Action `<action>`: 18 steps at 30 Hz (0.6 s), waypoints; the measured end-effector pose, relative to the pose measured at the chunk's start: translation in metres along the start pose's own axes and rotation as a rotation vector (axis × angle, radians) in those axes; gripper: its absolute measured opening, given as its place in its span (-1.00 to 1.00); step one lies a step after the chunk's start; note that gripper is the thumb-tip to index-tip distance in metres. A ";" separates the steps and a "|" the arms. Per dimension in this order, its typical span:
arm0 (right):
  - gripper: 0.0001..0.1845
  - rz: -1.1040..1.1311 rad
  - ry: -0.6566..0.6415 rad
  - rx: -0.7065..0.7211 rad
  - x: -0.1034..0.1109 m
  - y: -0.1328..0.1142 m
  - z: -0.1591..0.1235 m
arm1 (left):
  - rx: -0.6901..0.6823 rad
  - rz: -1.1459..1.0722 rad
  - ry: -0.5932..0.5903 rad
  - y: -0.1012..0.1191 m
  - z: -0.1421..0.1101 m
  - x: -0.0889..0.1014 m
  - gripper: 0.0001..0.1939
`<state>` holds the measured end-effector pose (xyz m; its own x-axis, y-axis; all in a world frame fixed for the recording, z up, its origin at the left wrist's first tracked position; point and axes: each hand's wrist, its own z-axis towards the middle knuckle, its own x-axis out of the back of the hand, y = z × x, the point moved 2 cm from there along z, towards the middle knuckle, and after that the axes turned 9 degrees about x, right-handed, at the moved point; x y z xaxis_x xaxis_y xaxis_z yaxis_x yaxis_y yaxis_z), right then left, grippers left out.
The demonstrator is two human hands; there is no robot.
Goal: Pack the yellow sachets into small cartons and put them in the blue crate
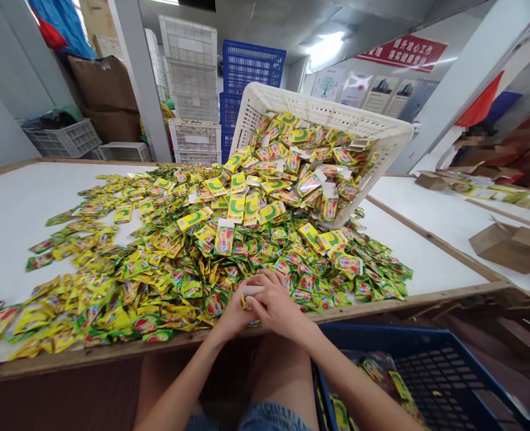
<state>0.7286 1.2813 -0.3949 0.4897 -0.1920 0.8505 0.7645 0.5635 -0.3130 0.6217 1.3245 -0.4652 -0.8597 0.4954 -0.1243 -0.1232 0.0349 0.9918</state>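
A deep blue plastic basket with slotted walls stands nearest, below the table edge at the right, with yellow-and-green boxes inside. Just above the edge, the left hand and right hand meet, the grip of both closed on a small cardboard box with a pale end, most of it hidden by fingers. Around and beyond them, glossy green and yellow packets lie heaped across the white, wood-edged table. Farther in, small yellow-and-green cardboard boxes rest on the heap and fill a white perforated plastic basket, which is tilted with its opening toward the person. To its right, an open brown cardboard carton sits on another white surface. Behind stand stacked white crates and blue crates.
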 end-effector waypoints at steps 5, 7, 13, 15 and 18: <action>-0.71 0.001 -0.038 -0.027 -0.002 0.006 -0.001 | -0.025 -0.039 0.089 -0.005 -0.008 0.000 -0.35; -0.78 0.054 -0.005 -0.071 -0.004 0.010 -0.008 | -0.070 -0.036 0.183 -0.008 -0.016 0.002 -0.43; -0.77 0.569 0.407 -0.308 -0.026 0.023 -0.044 | -0.147 0.141 0.253 -0.017 -0.032 0.014 -0.70; -0.80 0.613 0.463 -0.327 -0.033 0.025 -0.052 | -0.157 0.189 0.242 -0.016 -0.033 0.017 -0.72; -0.80 0.524 0.440 -0.309 -0.038 0.024 -0.052 | -0.181 0.271 0.200 -0.010 -0.032 0.021 -0.79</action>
<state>0.7506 1.2603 -0.4568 0.8948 -0.3009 0.3298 0.4361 0.4309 -0.7900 0.5893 1.3070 -0.4783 -0.9509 0.2854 0.1201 0.0515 -0.2369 0.9702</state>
